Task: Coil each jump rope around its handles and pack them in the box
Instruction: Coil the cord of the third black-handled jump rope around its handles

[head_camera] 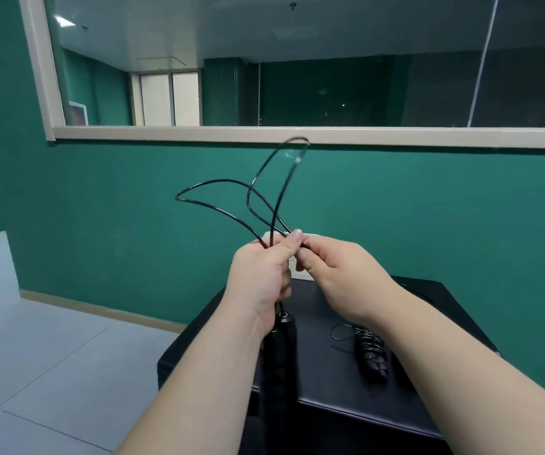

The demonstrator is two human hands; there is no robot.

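My left hand (261, 274) grips the black handles (284, 333) of a jump rope, which hang below my fist, and its thumb pins the thin black cord. Two cord loops (231, 205) stand up above my hands against the green wall. My right hand (333, 274) pinches the cord right beside my left thumb. A second jump rope (371, 353), coiled around its handles, lies on the black surface (323, 366) under my right forearm. A small white box (300, 270) shows partly behind my hands at the back of that surface.
The black padded surface stands against a green wall (117, 224) below a wide window (297, 67). Pale tiled floor (51, 356) spreads to the left.
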